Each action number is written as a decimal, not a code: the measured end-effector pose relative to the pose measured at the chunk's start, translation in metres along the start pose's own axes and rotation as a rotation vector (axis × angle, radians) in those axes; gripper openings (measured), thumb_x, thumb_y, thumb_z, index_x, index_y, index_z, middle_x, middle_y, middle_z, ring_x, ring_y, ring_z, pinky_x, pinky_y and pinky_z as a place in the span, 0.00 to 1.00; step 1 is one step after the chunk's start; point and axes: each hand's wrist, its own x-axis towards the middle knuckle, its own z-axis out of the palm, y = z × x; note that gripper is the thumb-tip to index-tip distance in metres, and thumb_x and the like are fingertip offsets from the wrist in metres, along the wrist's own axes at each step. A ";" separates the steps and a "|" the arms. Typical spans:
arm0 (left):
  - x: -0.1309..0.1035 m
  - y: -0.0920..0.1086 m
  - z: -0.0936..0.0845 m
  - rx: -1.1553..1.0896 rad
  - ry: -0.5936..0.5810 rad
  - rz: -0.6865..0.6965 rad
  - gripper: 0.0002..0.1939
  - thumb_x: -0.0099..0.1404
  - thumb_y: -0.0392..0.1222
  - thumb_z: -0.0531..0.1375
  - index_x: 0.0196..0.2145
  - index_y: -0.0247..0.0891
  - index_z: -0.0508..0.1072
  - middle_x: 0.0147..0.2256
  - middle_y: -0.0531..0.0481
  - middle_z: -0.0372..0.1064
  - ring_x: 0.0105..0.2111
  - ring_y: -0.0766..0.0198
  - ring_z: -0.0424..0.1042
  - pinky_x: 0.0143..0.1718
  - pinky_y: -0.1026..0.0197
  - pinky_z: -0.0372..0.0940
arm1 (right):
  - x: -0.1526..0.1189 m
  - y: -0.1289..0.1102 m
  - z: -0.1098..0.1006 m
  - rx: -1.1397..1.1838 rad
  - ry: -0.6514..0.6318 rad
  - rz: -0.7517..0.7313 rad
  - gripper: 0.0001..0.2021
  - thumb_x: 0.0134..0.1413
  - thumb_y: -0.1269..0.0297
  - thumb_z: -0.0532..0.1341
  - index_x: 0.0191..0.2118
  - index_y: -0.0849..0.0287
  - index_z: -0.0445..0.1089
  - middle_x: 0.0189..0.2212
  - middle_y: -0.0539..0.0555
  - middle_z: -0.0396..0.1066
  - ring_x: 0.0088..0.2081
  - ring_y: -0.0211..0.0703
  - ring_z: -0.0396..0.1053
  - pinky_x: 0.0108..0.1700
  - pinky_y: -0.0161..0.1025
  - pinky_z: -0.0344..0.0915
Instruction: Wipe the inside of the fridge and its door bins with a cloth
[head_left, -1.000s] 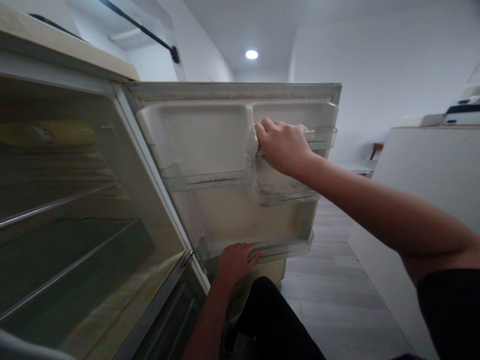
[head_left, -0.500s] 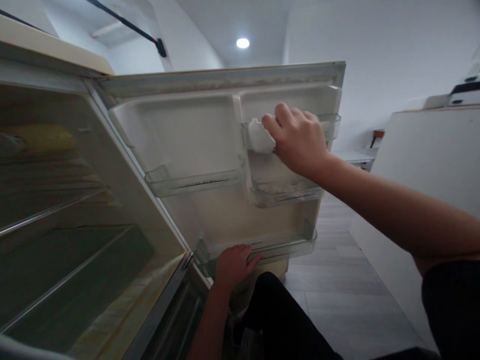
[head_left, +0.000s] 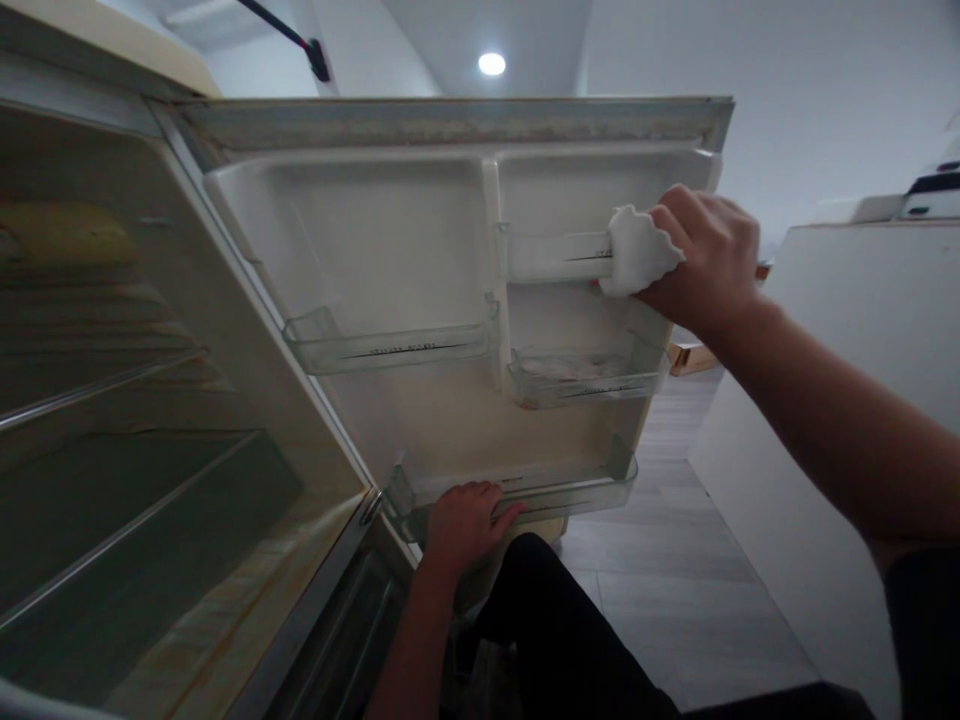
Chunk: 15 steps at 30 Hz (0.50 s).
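Observation:
In my right hand (head_left: 709,255) is a crumpled white tissue (head_left: 637,250) with a ragged edge; the fingers are closed around it. It presses against the front of the upper right door shelf (head_left: 555,258), near that shelf's right end. My left hand (head_left: 465,520) lies over the rim of the lower door shelf (head_left: 577,497), fingers hooked inside and thumb along the front. Both clear shelves belong to the open fridge door (head_left: 390,230), whose white inner side faces me. What the fingertips of my left hand touch inside the shelf is hidden.
Left of the door is the dim fridge interior (head_left: 150,520) with stained walls and glass shelves. Two more door shelves, a left one (head_left: 405,348) and a middle right one (head_left: 600,388), sit between. A white cabinet (head_left: 855,360) stands to the right above grey flooring (head_left: 645,580).
My right hand has slid the tissue rightward along the upper right shelf, from its left end to near its right end. My left hand has stayed on the lower shelf.

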 end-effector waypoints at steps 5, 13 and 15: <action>0.001 0.003 -0.003 -0.011 -0.002 -0.016 0.29 0.72 0.64 0.48 0.37 0.39 0.77 0.34 0.45 0.76 0.38 0.54 0.75 0.38 0.54 0.61 | 0.000 -0.016 0.010 -0.033 0.102 -0.017 0.29 0.72 0.50 0.40 0.44 0.66 0.72 0.42 0.67 0.70 0.45 0.52 0.67 0.44 0.46 0.58; -0.001 0.002 -0.003 0.023 -0.033 -0.016 0.30 0.72 0.65 0.46 0.37 0.39 0.76 0.35 0.45 0.76 0.38 0.55 0.75 0.38 0.55 0.61 | 0.004 -0.056 0.008 0.299 0.126 -0.461 0.27 0.71 0.46 0.45 0.64 0.55 0.64 0.63 0.61 0.61 0.64 0.59 0.54 0.62 0.56 0.52; -0.001 0.002 -0.004 0.025 -0.040 -0.024 0.30 0.72 0.65 0.45 0.38 0.39 0.76 0.35 0.45 0.76 0.38 0.55 0.75 0.38 0.55 0.61 | 0.003 -0.060 0.014 0.393 -0.024 -0.730 0.27 0.70 0.45 0.46 0.65 0.50 0.63 0.64 0.57 0.60 0.66 0.57 0.52 0.63 0.55 0.52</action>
